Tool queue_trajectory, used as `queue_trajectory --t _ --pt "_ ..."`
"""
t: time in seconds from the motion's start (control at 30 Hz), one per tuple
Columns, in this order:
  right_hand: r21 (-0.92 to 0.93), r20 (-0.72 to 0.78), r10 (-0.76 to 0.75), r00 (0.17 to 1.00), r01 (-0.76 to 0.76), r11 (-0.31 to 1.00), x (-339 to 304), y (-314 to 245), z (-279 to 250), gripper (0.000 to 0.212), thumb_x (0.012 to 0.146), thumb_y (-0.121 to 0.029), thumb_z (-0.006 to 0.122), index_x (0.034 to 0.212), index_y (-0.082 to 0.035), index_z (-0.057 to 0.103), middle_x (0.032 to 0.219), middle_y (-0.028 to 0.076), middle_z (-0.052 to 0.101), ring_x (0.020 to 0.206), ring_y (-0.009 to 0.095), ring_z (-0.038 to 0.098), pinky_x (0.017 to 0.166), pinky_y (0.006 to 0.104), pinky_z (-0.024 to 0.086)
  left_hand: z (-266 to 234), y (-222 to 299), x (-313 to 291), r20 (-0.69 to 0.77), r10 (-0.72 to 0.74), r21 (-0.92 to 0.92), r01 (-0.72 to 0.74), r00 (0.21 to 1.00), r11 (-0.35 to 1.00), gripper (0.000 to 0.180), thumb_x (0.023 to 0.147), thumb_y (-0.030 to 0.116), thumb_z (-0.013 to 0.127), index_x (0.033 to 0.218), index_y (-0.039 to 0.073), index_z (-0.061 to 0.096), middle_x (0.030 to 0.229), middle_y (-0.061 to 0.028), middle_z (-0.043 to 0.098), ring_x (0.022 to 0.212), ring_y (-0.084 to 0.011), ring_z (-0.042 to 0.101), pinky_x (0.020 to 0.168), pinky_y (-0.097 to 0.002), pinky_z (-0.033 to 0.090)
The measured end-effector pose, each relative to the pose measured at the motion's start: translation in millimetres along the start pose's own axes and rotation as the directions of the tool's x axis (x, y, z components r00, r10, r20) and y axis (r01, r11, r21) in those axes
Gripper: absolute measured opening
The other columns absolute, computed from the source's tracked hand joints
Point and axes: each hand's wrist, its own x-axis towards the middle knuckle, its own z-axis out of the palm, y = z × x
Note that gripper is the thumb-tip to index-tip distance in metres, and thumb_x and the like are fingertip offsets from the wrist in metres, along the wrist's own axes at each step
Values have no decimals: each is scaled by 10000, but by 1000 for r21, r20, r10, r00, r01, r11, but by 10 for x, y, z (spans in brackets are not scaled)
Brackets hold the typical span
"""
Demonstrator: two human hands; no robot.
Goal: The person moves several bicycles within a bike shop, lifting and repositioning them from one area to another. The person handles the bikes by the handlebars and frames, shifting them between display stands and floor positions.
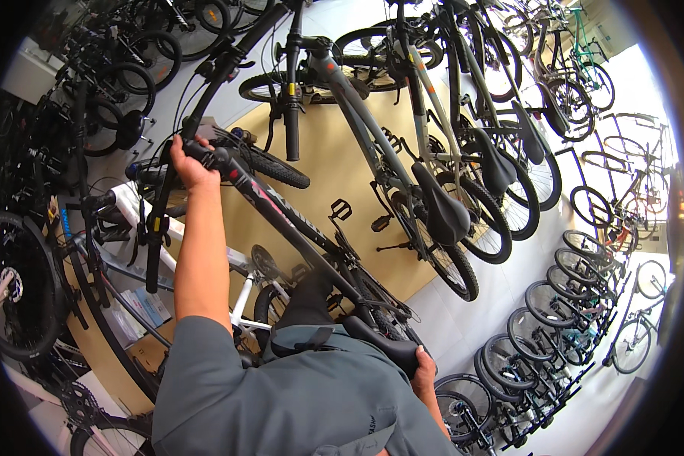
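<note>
A dark bicycle with red and white markings (pixel 281 216) stands close against my body, running from upper left to lower right. My left hand (pixel 194 169), its arm stretched forward, is wrapped round the stem (pixel 205 156) in the middle of the handlebar (pixel 228 68). At my right side, my right hand (pixel 424 371) grips the rear end of the black saddle (pixel 378 343); part of that hand is hidden behind it. A pedal (pixel 340 209) shows beyond the frame. The lower wheels are partly covered by the frame and my body.
Beyond it, a grey bicycle (pixel 357 110) and several others stand close together on a tan floor panel (pixel 319 171). A white bicycle (pixel 239 300) is tight on my left, near more dark bicycles. Rows of bicycles (pixel 532 334) line the right side.
</note>
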Motion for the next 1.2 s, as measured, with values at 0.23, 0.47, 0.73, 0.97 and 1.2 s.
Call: queue_trajectory --t 0.23,0.47,0.73,0.97,1.2 --pt "-36 22 -80 997 80 996 94 -96 13 284 967 -305 622 895 -34 666 871 50 671 793 165 636 804 330 536 139 -126 122 -85 65 43 -61 994 997 381 898 498 598 852 120 593 730 -21 627 658 -161 584 618 -320 452" --pt "-149 -63 -268 961 256 955 116 -182 216 310 963 -288 636 784 -35 649 784 24 648 716 129 584 718 293 498 358 -185 337 -125 112 20 -110 986 994 377 907 510 541 812 147 578 676 1 595 607 -165 559 585 -342 426" --pt "-27 -72 -188 980 186 982 163 -204 515 307 964 -294 632 804 -33 645 803 24 644 742 130 593 738 286 492 462 -167 603 -28 64 2 -64 998 998 362 884 488 596 850 130 548 727 -17 604 603 -174 576 566 -324 452" --pt "-381 129 -204 971 238 893 150 -86 560 343 990 -341 587 908 -13 643 856 5 615 784 107 544 743 284 464 235 26 765 103 -28 85 20 994 996 422 915 517 555 881 97 585 732 -38 600 638 -178 557 609 -310 471" --pt "-201 239 -36 970 85 976 324 -19 442 359 976 -373 637 993 -14 643 894 -18 605 802 90 519 752 272 451 193 44 824 51 11 66 -14 999 998 485 925 557 594 927 73 609 811 -65 663 753 -211 635 728 -346 525"
